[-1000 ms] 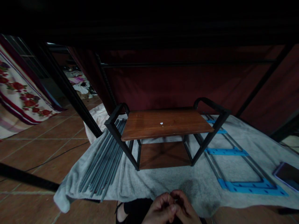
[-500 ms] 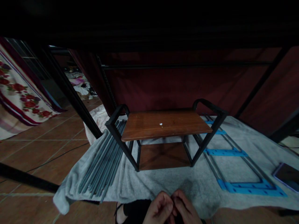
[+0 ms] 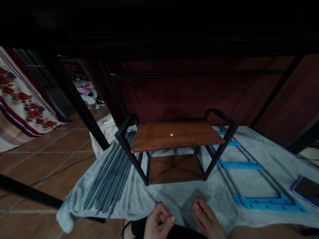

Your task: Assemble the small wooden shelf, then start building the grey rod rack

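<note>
Left hand (image 3: 159, 221) and right hand (image 3: 207, 217) part before the two-tier rack (image 3: 154, 136)

Touching a moment ago, they now share no hold: left curled narrow, right loosely folded; contents I cannot tell. Gray rods (image 3: 112, 179) lie left of the rack, the blue-jointed frame (image 3: 240, 165) right.

Both hands low in frame, side by side, apart. Left hand (image 3: 159, 222): fingers (image 3: 159, 209) curled in, thumb extended toward the right. Right hand (image 3: 206, 217): fingers together, half-bent, pointing forward and slightly inward. Can't tell if either grips anything. Forearms cut off by frame edge.
</note>
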Action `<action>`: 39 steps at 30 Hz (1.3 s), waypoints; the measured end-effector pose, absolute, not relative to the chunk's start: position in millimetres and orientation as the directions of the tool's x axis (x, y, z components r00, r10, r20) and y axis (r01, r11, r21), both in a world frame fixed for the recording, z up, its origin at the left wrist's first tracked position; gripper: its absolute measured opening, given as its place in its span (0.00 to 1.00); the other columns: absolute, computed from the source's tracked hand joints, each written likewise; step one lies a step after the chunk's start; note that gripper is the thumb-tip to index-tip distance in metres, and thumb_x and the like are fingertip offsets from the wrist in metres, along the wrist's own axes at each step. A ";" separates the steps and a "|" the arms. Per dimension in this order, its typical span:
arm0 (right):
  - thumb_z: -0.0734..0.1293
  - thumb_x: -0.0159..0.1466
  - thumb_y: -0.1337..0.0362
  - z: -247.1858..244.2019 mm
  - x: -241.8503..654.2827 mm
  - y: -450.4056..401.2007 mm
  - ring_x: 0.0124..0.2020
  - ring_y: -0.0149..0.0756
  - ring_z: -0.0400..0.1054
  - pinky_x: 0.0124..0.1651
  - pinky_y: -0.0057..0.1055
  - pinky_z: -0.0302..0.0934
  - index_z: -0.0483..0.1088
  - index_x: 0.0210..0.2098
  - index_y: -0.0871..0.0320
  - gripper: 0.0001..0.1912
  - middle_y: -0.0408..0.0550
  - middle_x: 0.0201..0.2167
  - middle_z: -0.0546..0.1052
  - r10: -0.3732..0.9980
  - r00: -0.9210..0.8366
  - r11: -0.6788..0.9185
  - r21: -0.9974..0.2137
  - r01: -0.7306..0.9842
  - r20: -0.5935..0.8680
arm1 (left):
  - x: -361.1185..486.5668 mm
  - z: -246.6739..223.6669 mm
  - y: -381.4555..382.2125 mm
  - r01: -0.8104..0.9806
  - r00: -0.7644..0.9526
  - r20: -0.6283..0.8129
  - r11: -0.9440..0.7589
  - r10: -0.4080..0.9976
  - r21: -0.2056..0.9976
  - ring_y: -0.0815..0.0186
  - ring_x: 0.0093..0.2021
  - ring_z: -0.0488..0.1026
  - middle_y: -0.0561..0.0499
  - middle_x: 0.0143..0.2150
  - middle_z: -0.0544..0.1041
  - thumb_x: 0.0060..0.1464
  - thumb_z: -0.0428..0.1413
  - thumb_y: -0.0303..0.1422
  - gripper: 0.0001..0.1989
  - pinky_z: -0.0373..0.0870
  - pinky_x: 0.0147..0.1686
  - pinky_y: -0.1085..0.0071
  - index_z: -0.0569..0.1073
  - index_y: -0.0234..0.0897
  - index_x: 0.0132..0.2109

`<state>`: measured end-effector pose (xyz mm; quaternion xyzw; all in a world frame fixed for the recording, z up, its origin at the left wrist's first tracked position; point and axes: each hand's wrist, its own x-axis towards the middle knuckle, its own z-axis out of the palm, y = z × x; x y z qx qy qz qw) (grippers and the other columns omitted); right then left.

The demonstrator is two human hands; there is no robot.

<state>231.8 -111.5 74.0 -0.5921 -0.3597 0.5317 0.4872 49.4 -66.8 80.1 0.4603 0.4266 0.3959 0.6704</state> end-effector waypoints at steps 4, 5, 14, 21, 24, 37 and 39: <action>0.60 0.62 0.43 85.2 250.4 -106.8 0.20 0.29 0.56 0.22 0.26 0.52 0.62 0.27 0.54 0.21 0.39 0.17 0.62 0.959 0.228 -0.165 -0.986 -0.034 -0.168 | 36.5 94.6 -58.0 -0.067 0.137 -0.235 0.246 0.962 0.967 0.76 0.17 0.46 0.60 0.15 0.52 0.46 0.52 0.62 0.30 0.42 0.18 0.76 0.64 0.36 0.23; 0.59 0.63 0.44 89.3 256.9 -105.0 0.20 0.29 0.56 0.23 0.27 0.52 0.62 0.27 0.54 0.20 0.39 0.17 0.63 0.963 0.242 -0.114 -0.993 -0.027 -0.117 | 31.7 100.4 -53.4 -0.057 0.098 -0.219 0.225 0.971 0.973 0.75 0.17 0.47 0.59 0.15 0.53 0.47 0.51 0.61 0.30 0.43 0.18 0.76 0.65 0.36 0.24; 0.66 0.61 0.51 137.6 308.7 -100.5 0.23 0.29 0.58 0.27 0.26 0.55 0.63 0.30 0.55 0.14 0.39 0.20 0.64 0.825 0.534 0.147 -0.983 0.113 0.185 | -14.8 168.3 -8.1 -0.220 -0.240 0.057 -0.111 0.969 0.969 0.74 0.23 0.59 0.57 0.25 0.69 0.46 0.64 0.42 0.16 0.57 0.23 0.79 0.68 0.38 0.35; 0.64 0.63 0.50 179.0 349.4 -97.4 0.20 0.27 0.49 0.23 0.27 0.46 0.61 0.25 0.56 0.18 0.37 0.17 0.57 0.710 0.674 0.163 -0.979 0.123 0.203 | -40.6 210.1 7.6 -0.174 -0.281 0.221 -0.277 0.934 0.945 0.74 0.18 0.51 0.57 0.13 0.55 0.58 0.53 0.45 0.24 0.53 0.19 0.78 0.61 0.36 0.19; 0.64 0.64 0.54 200.4 368.1 -90.3 0.23 0.29 0.55 0.29 0.28 0.52 0.67 0.31 0.54 0.11 0.39 0.19 0.63 0.625 0.693 0.269 -0.933 0.241 0.359 | -49.0 224.7 22.1 -0.213 -0.319 0.253 -0.329 0.913 0.920 0.75 0.19 0.56 0.56 0.17 0.63 0.55 0.57 0.40 0.16 0.55 0.19 0.80 0.69 0.35 0.25; 0.69 0.56 0.65 268.1 416.1 -40.5 0.32 0.28 0.68 0.33 0.21 0.67 0.75 0.34 0.53 0.05 0.44 0.33 0.75 0.698 0.650 0.339 -0.938 0.069 0.300 | -66.5 270.5 92.3 -0.451 -0.070 0.016 -0.046 0.997 0.891 0.69 0.33 0.74 0.47 0.35 0.76 0.53 0.54 0.23 0.07 0.73 0.28 0.79 0.77 0.32 0.38; 0.68 0.57 0.67 274.1 421.8 -29.9 0.31 0.27 0.69 0.34 0.20 0.68 0.75 0.35 0.55 0.06 0.45 0.34 0.76 0.749 0.612 0.310 -0.951 0.014 0.254 | -67.5 275.4 103.5 -0.468 -0.020 -0.051 0.036 0.999 0.883 0.69 0.31 0.74 0.47 0.33 0.76 0.54 0.54 0.24 0.07 0.74 0.26 0.78 0.76 0.32 0.38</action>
